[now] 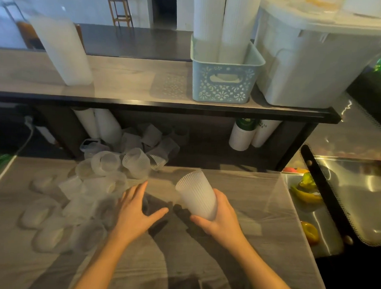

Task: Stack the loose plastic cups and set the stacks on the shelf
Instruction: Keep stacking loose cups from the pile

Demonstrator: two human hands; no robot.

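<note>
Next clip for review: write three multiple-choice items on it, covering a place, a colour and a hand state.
1. Where do the loose translucent plastic cups lie?
A. left on the grey counter
B. in the basket
C. on the stool

2. The perforated plastic basket on the shelf is:
A. red
B. pale blue
C. black

3. The right hand:
A. hangs empty
B. presses the counter
C. grips a ribbed translucent cup

Answers: 1 A, the heap is beside the open left hand; 2 B, its walls look pale blue; 3 C, fingers wrap the cup's base.
</note>
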